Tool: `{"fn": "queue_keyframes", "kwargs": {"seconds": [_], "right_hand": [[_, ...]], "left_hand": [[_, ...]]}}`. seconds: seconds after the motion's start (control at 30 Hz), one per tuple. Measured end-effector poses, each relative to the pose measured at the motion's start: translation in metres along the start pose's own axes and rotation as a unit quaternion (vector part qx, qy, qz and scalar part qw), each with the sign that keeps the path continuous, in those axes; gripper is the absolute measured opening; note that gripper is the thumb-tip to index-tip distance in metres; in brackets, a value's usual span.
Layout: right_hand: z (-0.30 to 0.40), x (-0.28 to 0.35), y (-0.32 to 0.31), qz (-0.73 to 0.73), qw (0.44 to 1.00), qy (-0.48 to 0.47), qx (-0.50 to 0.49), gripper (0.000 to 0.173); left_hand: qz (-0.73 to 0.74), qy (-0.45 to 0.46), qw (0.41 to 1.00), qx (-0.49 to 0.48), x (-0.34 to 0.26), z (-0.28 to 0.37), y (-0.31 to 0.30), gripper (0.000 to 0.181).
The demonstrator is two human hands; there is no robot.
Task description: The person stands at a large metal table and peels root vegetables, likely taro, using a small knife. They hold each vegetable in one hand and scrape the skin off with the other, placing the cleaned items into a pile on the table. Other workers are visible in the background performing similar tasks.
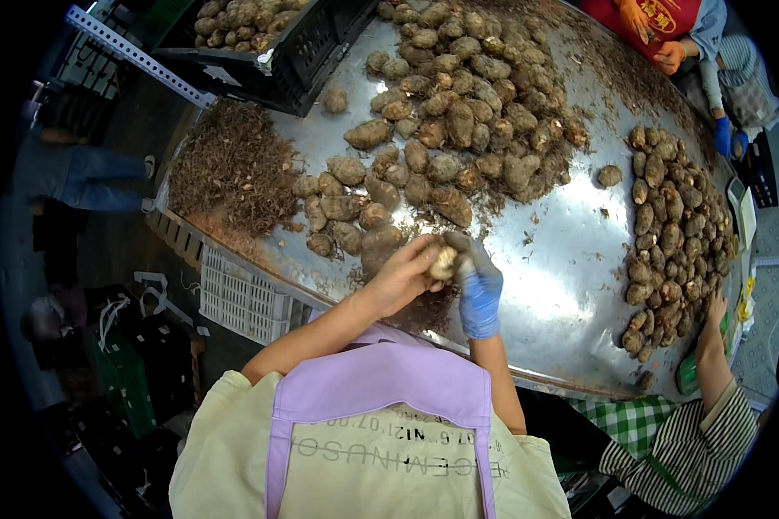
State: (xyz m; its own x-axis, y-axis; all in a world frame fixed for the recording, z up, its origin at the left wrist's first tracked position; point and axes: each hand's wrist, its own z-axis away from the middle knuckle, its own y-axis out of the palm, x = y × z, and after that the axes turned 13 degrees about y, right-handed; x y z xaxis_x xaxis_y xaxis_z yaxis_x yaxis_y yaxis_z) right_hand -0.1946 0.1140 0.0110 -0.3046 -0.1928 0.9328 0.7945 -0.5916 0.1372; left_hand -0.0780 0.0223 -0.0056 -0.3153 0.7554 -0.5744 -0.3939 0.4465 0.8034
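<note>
A taro corm (443, 263) with a pale face is held in front of me at the near edge of the metal table. The bare fingers of my left hand (406, 276) close around its left side. My right hand (478, 282), in a blue glove with dirty fingers, is against its right side and blurred; whether it holds anything else cannot be seen. Just beyond my hands lies a large heap of brown, hairy taro corms (461, 123), with looser ones (341, 207) to the left. Dark root fibres (422, 314) lie below my hands.
A mound of root fibres (234, 168) lies at the left, below a black crate (311, 52) of corms. Another corm pile (668, 233) spreads at the right, near a co-worker's bare hand (716, 308). People with orange and blue gloves stand at the upper right. A white crate (243, 298) sits under the left edge.
</note>
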Motion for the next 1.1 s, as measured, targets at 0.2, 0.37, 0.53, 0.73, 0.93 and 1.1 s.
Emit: {"fn": "queue_keyframes", "kwargs": {"seconds": [0.2, 0.37, 0.53, 0.73, 0.93, 1.1], "right_hand": [[-0.011, -0.027, -0.011, 0.005, 0.998, -0.017, -0.052, 0.041], [-0.004, -0.007, -0.013, -0.048, 0.997, -0.034, -0.051, 0.045], [0.001, -0.019, -0.01, 0.097, 0.986, -0.095, -0.101, 0.035], [-0.016, -0.032, -0.031, 0.117, 0.979, -0.034, -0.162, 0.028], [-0.001, -0.011, -0.025, 0.063, 0.99, -0.105, -0.066, 0.045], [0.009, -0.006, -0.004, 0.137, 0.974, -0.164, -0.075, 0.037]], "left_hand": [[0.035, -0.05, 0.997, -0.048, -0.005, 0.001, 0.001, 0.039], [0.068, -0.037, 0.997, 0.002, -0.005, -0.003, -0.008, 0.041], [0.009, -0.006, 0.999, -0.034, -0.003, -0.001, 0.002, 0.042], [-0.002, 0.011, 0.999, 0.043, -0.014, 0.003, 0.006, 0.055], [-0.042, -0.003, 0.999, -0.034, -0.009, 0.0, -0.004, 0.064], [-0.107, -0.02, 0.994, -0.034, -0.004, 0.002, 0.0, 0.058]]}}
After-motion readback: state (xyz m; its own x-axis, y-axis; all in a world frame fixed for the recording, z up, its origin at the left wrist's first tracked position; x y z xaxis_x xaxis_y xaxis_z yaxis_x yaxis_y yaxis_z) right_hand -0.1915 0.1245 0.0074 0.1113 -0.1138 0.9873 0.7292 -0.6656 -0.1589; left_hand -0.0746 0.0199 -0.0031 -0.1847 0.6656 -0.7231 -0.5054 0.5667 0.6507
